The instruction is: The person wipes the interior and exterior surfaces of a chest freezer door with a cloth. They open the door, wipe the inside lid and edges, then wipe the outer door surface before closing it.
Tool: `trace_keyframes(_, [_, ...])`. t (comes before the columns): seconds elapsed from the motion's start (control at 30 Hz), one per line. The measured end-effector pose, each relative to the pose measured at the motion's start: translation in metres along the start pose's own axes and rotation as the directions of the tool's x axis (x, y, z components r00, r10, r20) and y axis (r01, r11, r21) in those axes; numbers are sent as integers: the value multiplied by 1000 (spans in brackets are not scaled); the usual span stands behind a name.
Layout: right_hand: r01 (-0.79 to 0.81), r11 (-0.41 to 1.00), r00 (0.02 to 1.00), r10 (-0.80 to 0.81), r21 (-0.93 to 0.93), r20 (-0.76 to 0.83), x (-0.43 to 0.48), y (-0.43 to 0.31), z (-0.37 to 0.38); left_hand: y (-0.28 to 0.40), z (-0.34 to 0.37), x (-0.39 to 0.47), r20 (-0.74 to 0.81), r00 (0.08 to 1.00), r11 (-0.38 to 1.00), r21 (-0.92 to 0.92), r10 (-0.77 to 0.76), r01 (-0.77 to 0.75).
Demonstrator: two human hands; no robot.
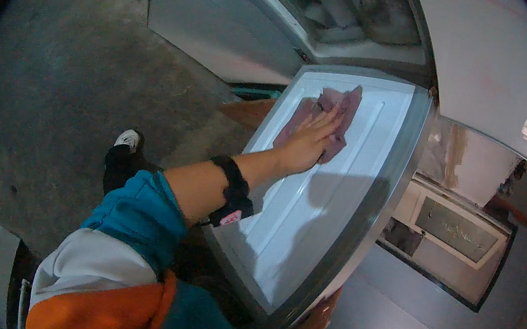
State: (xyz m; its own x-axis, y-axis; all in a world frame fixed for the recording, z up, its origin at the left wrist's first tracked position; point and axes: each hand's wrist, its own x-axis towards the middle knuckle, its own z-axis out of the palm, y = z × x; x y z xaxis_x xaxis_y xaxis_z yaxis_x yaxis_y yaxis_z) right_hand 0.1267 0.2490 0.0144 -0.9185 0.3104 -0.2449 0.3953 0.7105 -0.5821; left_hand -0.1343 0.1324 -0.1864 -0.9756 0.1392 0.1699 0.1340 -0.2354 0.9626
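A white ribbed inner panel (273, 245) with a grey gasket (362, 212) around it belongs to an open appliance door, apparently a refrigerator's. My left hand (308, 143) lies palm down with fingers spread, pressing a crumpled mauve cloth (349, 101) against the upper part of that panel. A black strap (234, 180) circles my left forearm. Low on the right, my right hand (321, 317) holds the door's outer side edge near its bottom corner. Part of its grip is hidden behind the door.
Beyond the door is the appliance's open cavity (367, 18), with another grey door panel (222, 24) at its left. A glossy white surface (497, 60) reflects a window. A framed panel (453, 239) is at right. A shoe (128, 139) stands on the concrete floor (64, 88).
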Motion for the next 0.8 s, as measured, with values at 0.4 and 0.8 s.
trace_keyframes(0.4, [134,967,989,-144,217,28,-12,-13,4,35,12,-185,97,994,998,33,41,-44])
trace_keyframes(0.8, [184,978,983,-184,100,-3,-7,-14,3,54,2,-278,380,922,997,12,-80,81])
